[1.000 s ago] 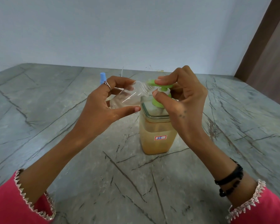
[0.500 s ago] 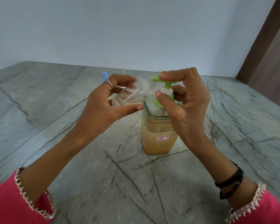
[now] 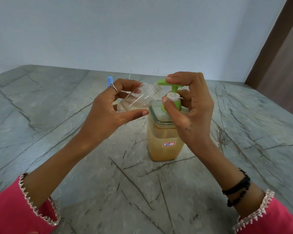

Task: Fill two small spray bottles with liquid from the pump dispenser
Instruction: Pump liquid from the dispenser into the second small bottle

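1. The left hand (image 3: pixel 107 112) gripped a small clear spray bottle (image 3: pixel 137 99), thumb beneath the body and fingers curled over the top, a ring on one finger.
2. The bottle was capless and lay tilted, its base down toward the palm and its threaded neck raised to the right, the mouth right at the tip of the green spout.
3. A thin pool of pale liquid sat in the lower part of the bottle.
4. The right hand (image 3: pixel 191 105) was curled round the green pump head (image 3: pixel 169 85): the forefinger lay across the top of the spout, the thumb pressed against the white collar below, and the other fingers were folded behind the stem.
5. The pump stem stood raised above the collar.
6. The pump dispenser (image 3: pixel 164 141), a clear squarish jar about two thirds full of cloudy yellow-orange liquid, stood upright on the table under the right hand, with a small red-bordered label marked "35" on its front.
7. A blue cap-like object (image 3: pixel 110 80) showed behind the left hand's fingers, mostly hidden; I could not tell what it belonged to.
8. The grey veined stone table (image 3: pixel 57 149) met a pale wall at the far edge.
9. Both forearms wore pink sleeves with silver trim; black bands circled the right wrist.
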Action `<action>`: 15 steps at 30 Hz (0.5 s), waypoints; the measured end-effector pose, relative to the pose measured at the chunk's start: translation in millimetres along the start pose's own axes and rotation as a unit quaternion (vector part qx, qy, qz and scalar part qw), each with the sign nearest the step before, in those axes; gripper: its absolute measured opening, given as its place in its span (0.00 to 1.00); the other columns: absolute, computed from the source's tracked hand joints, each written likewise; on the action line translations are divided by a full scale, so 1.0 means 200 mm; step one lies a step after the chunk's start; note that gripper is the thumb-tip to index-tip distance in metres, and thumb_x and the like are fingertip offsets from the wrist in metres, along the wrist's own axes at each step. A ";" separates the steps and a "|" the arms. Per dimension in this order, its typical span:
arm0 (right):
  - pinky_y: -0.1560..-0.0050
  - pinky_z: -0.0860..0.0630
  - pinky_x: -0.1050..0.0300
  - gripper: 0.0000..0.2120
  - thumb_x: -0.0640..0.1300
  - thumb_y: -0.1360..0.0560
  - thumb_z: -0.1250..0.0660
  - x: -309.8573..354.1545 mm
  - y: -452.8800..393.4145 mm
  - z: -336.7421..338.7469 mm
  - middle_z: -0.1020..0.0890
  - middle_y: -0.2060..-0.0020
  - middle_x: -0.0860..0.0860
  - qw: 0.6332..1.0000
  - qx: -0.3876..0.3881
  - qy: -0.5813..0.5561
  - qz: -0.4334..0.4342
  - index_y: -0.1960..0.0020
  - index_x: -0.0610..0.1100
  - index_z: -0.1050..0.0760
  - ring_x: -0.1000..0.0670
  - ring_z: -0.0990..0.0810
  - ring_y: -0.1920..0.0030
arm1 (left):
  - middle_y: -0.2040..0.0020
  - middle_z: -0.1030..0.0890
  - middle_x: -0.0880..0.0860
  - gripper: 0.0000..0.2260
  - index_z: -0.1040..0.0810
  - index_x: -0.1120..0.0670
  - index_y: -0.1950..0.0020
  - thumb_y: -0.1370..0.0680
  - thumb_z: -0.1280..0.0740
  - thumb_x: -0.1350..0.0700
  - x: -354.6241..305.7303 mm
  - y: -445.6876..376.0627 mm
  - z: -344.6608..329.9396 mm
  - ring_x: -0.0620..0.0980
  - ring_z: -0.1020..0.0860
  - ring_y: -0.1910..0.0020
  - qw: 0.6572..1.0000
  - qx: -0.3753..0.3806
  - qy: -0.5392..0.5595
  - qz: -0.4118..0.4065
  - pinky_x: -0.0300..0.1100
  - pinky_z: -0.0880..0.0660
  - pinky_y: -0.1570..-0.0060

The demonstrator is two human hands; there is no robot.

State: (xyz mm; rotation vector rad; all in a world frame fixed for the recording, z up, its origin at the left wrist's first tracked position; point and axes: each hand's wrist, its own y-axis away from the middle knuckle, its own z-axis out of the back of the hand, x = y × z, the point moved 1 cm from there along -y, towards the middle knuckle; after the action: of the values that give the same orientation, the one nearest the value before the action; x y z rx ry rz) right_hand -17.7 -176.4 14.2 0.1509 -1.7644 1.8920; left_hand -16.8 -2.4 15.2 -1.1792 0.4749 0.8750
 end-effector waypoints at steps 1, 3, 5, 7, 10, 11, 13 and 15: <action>0.55 0.21 0.57 0.18 0.28 0.31 0.33 0.00 0.00 0.00 0.24 0.50 0.49 1.000 -0.002 0.001 0.003 0.48 0.46 0.28 0.49 0.21 0.51 | 0.50 0.22 0.40 0.21 0.27 0.41 0.47 0.38 0.26 0.47 0.00 0.00 0.00 0.40 0.23 0.49 1.000 0.000 0.001 0.000 0.35 0.21 0.54; 0.55 0.21 0.58 0.18 0.28 0.32 0.32 0.00 0.00 0.00 0.23 0.51 0.48 1.000 -0.010 0.004 0.004 0.49 0.46 0.27 0.49 0.20 0.52 | 0.50 0.22 0.40 0.21 0.27 0.41 0.47 0.38 0.26 0.48 -0.01 0.00 0.00 0.40 0.23 0.49 1.000 -0.002 0.003 0.002 0.35 0.21 0.55; 0.58 0.22 0.59 0.17 0.28 0.33 0.32 0.00 0.00 0.00 0.23 0.54 0.49 1.000 -0.023 0.003 -0.007 0.52 0.47 0.26 0.50 0.20 0.55 | 0.50 0.21 0.39 0.22 0.26 0.41 0.46 0.38 0.26 0.48 -0.01 0.00 0.00 0.40 0.23 0.49 1.000 -0.003 0.002 -0.001 0.35 0.21 0.55; 0.65 0.24 0.59 0.14 0.29 0.34 0.31 0.01 -0.02 -0.01 0.25 0.60 0.53 0.999 -0.030 0.010 -0.023 0.56 0.47 0.25 0.51 0.20 0.59 | 0.50 0.21 0.38 0.21 0.26 0.41 0.47 0.38 0.26 0.47 -0.01 0.00 0.00 0.40 0.23 0.49 1.000 0.000 -0.005 -0.002 0.34 0.22 0.55; 0.69 0.26 0.53 0.08 0.31 0.35 0.31 0.02 -0.04 0.00 0.27 0.65 0.51 0.999 -0.022 0.031 -0.034 0.62 0.43 0.25 0.47 0.21 0.61 | 0.50 0.22 0.39 0.21 0.26 0.41 0.47 0.38 0.26 0.47 -0.01 0.00 0.00 0.40 0.24 0.48 1.000 0.008 -0.015 -0.002 0.33 0.22 0.54; 0.69 0.27 0.52 0.07 0.31 0.35 0.31 0.02 -0.04 0.00 0.27 0.65 0.51 0.999 -0.021 0.031 -0.034 0.62 0.42 0.25 0.47 0.21 0.62 | 0.50 0.21 0.38 0.21 0.26 0.41 0.47 0.38 0.26 0.47 0.00 0.00 0.00 0.40 0.23 0.48 1.000 0.008 -0.013 -0.002 0.33 0.22 0.54; 0.69 0.26 0.58 0.10 0.31 0.35 0.31 0.03 -0.04 -0.01 0.27 0.64 0.54 0.999 -0.021 0.026 -0.028 0.61 0.44 0.26 0.49 0.21 0.61 | 0.51 0.21 0.36 0.21 0.26 0.41 0.47 0.38 0.26 0.47 0.00 0.00 0.01 0.39 0.23 0.48 1.000 0.009 -0.006 0.000 0.34 0.22 0.54; 0.67 0.27 0.65 0.14 0.30 0.34 0.32 0.03 -0.02 -0.01 0.27 0.59 0.56 0.999 -0.017 0.028 -0.021 0.57 0.46 0.27 0.54 0.21 0.58 | 0.52 0.22 0.34 0.21 0.26 0.40 0.47 0.38 0.26 0.47 -0.01 0.00 0.01 0.39 0.23 0.49 1.000 0.009 0.005 0.004 0.34 0.22 0.55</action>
State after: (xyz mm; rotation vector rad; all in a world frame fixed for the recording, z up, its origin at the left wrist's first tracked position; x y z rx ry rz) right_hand -19.3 -173.2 20.5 0.1204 -1.7413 1.8184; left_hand -17.8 -1.7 16.4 -1.1666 0.4936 0.8704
